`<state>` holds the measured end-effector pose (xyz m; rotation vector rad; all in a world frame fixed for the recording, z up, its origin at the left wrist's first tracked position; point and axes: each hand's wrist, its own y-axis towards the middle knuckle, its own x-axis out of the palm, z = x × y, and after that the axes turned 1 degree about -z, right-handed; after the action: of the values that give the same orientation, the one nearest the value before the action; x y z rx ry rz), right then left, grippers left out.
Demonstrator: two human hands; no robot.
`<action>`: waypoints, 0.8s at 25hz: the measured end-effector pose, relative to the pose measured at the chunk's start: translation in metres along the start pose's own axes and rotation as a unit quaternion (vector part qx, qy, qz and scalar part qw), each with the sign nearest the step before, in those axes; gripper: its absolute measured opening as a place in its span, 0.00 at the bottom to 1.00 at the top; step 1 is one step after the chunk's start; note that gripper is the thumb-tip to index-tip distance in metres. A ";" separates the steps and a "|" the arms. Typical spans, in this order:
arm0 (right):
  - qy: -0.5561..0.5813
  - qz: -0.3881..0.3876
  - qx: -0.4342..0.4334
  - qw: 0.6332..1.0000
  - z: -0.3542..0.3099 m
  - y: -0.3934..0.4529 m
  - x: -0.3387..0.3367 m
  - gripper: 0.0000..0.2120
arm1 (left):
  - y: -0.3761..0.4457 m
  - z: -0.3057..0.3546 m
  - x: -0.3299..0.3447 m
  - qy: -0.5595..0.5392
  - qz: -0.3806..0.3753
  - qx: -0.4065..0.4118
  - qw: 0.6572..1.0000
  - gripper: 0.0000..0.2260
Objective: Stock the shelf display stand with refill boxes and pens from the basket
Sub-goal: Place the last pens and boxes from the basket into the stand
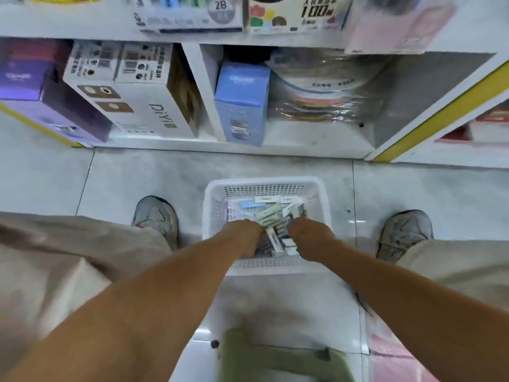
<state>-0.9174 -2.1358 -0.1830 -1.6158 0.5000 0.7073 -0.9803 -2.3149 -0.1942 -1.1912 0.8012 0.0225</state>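
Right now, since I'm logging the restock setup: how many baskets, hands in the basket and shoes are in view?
White basket: 1
Hands reaching into it, left hand and right hand: 2
Shoes: 2
Total: 5

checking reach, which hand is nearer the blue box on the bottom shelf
Left, narrowly. The left hand is in the white basket, below and roughly in line with the blue box; the right hand, also in the basket, sits further to the right.
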 end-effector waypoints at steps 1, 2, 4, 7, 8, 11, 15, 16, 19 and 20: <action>-0.030 -0.010 0.000 0.999 -0.004 0.004 0.007 0.28 | 0.005 -0.002 0.013 -0.002 0.010 -0.006 1.000 0.20; -0.057 -0.020 0.001 0.998 -0.008 0.007 0.012 0.31 | 0.011 -0.002 0.023 -0.006 0.020 -0.012 1.000 0.23; -0.087 -0.026 0.008 0.996 -0.011 0.012 0.020 0.34 | 0.020 0.003 0.038 -0.010 0.061 -0.016 0.998 0.29; -0.067 0.002 0.029 0.997 -0.010 0.021 0.029 0.36 | 0.028 0.019 0.045 -0.023 0.131 -0.011 0.991 0.31; -0.051 0.014 0.036 0.998 -0.009 0.024 0.031 0.35 | 0.029 0.023 0.045 -0.027 0.141 -0.011 0.990 0.31; 0.012 0.050 0.056 0.997 -0.007 0.032 0.035 0.28 | 0.030 0.031 0.049 -0.032 0.172 -0.022 0.984 0.25; 0.064 0.095 0.046 0.992 -0.009 0.039 0.040 0.23 | 0.029 0.036 0.058 -0.014 0.200 -0.038 0.979 0.19; 0.073 0.103 0.039 0.991 -0.009 0.040 0.041 0.23 | 0.030 0.037 0.059 -0.017 0.202 -0.032 0.979 0.18; 0.093 0.130 0.017 0.987 -0.005 0.038 0.044 0.21 | 0.033 0.035 0.062 -0.046 0.206 0.002 0.977 0.17; 0.101 0.144 0.013 0.984 -0.004 0.037 0.044 0.19 | 0.034 0.032 0.062 -0.054 0.207 0.012 0.977 0.16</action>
<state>-0.9102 -2.1430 -0.2402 -1.6156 0.9011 0.7488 -0.9316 -2.2982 -0.2520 -0.9748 0.9384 0.4163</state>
